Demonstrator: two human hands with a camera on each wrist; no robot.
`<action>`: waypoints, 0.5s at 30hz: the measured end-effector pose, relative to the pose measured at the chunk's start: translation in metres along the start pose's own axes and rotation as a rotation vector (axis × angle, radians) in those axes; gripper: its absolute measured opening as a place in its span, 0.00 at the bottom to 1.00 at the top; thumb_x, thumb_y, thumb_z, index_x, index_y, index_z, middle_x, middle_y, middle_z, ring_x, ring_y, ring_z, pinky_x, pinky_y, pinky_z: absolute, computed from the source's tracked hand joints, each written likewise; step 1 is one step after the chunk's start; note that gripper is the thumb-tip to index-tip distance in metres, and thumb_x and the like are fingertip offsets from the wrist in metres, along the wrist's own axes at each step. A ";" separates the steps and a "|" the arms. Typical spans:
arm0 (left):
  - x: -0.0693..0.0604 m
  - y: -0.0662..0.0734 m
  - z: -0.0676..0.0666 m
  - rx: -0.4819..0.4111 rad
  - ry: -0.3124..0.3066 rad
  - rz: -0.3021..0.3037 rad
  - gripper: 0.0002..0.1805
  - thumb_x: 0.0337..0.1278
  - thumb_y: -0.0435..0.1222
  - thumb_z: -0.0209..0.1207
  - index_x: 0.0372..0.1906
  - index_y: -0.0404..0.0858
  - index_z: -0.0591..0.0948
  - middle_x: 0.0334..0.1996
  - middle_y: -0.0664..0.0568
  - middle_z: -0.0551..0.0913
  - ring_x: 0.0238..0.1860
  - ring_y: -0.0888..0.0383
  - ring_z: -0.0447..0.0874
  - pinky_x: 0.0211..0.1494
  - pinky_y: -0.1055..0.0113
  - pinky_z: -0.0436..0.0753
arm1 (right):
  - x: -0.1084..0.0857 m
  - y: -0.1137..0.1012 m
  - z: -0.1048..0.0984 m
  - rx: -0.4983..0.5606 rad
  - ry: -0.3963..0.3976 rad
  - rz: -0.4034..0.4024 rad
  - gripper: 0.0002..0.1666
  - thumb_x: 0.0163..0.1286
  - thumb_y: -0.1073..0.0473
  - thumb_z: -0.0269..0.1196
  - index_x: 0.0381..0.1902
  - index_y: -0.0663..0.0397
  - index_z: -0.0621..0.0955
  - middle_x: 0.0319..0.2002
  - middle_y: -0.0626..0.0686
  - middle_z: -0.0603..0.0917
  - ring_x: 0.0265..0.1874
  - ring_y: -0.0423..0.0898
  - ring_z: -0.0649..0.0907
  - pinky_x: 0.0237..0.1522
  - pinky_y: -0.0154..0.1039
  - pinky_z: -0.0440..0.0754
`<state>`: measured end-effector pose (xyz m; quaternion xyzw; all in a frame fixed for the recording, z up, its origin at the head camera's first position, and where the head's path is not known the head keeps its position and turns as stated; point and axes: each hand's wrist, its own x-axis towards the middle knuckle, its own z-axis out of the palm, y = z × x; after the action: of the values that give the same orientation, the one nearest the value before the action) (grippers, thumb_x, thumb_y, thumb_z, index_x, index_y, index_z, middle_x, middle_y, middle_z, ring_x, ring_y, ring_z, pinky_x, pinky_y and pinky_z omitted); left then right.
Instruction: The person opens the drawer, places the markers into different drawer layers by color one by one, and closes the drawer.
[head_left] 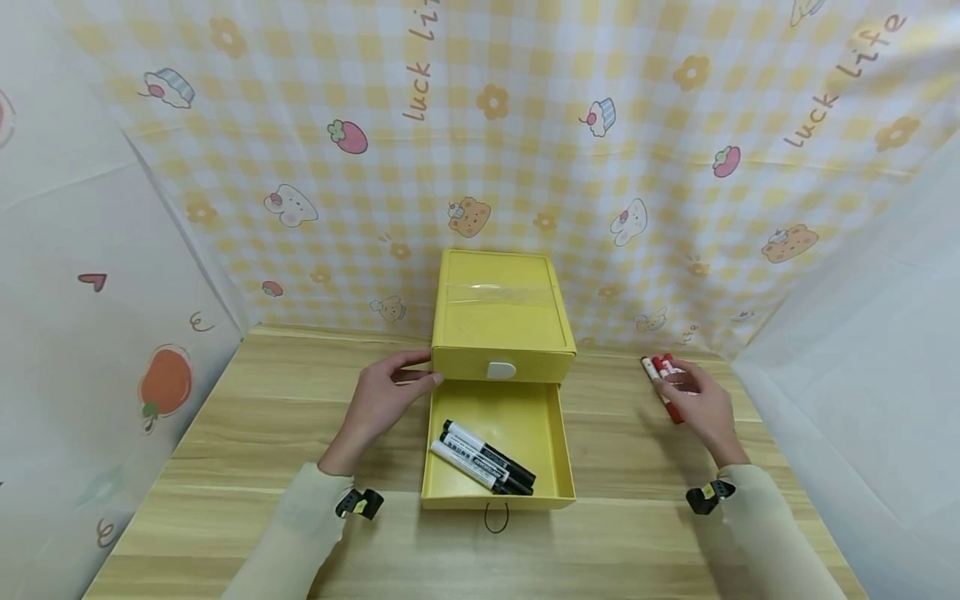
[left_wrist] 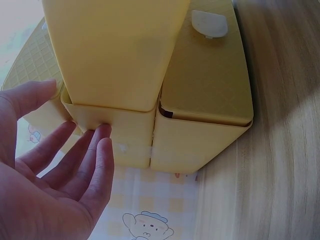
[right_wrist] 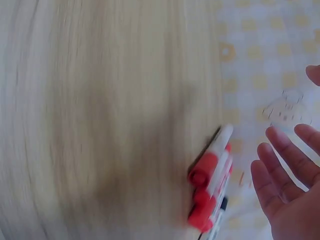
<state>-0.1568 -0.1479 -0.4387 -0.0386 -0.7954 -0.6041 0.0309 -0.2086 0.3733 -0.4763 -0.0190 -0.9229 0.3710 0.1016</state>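
A yellow drawer box [head_left: 502, 312] stands at the back of the table, its lower drawer [head_left: 551, 433] pulled out toward me. White markers with black caps [head_left: 480, 458] lie aslant in that drawer. My left hand [head_left: 386, 396] rests its fingertips against the box's left side; in the left wrist view its fingers [left_wrist: 102, 160] are loosely extended on the yellow wall. On the right, my right hand [head_left: 701, 404] hovers over a small group of markers, including red-capped markers [head_left: 672, 408]. The right wrist view shows the hand's fingers [right_wrist: 280, 175] spread, apart from the red-capped markers [right_wrist: 205, 170].
The upper drawer [head_left: 465, 365], with a white pull tab [head_left: 501, 371], is closed. A dark loop [head_left: 496, 518] hangs on the open drawer's front. Behind the wooden table [head_left: 300, 367] hangs a yellow checked cloth [head_left: 375, 208]; white sheets flank it.
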 end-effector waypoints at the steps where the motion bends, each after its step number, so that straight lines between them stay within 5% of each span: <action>1: 0.000 0.000 0.000 0.000 0.000 0.001 0.27 0.68 0.41 0.76 0.67 0.37 0.87 0.64 0.44 0.88 0.58 0.45 0.91 0.56 0.53 0.90 | 0.001 0.005 -0.001 -0.005 0.001 0.005 0.38 0.79 0.42 0.71 0.76 0.60 0.79 0.57 0.64 0.90 0.41 0.20 0.79 0.41 0.22 0.78; 6: -0.001 0.001 0.001 0.002 0.003 0.000 0.27 0.68 0.41 0.76 0.67 0.37 0.87 0.64 0.43 0.88 0.59 0.45 0.91 0.56 0.53 0.90 | 0.003 0.025 -0.010 -0.013 0.019 0.057 0.40 0.80 0.40 0.69 0.77 0.61 0.77 0.59 0.66 0.88 0.43 0.25 0.78 0.41 0.23 0.77; 15: 0.000 -0.001 0.001 -0.009 0.006 0.004 0.26 0.68 0.40 0.76 0.67 0.37 0.87 0.64 0.43 0.88 0.59 0.45 0.91 0.55 0.54 0.90 | 0.002 0.058 -0.026 -0.014 0.063 0.147 0.41 0.80 0.42 0.70 0.76 0.66 0.75 0.61 0.69 0.87 0.37 0.17 0.74 0.38 0.22 0.76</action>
<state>-0.1566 -0.1473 -0.4394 -0.0388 -0.7925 -0.6076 0.0344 -0.2074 0.4332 -0.4976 -0.0991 -0.9179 0.3701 0.1029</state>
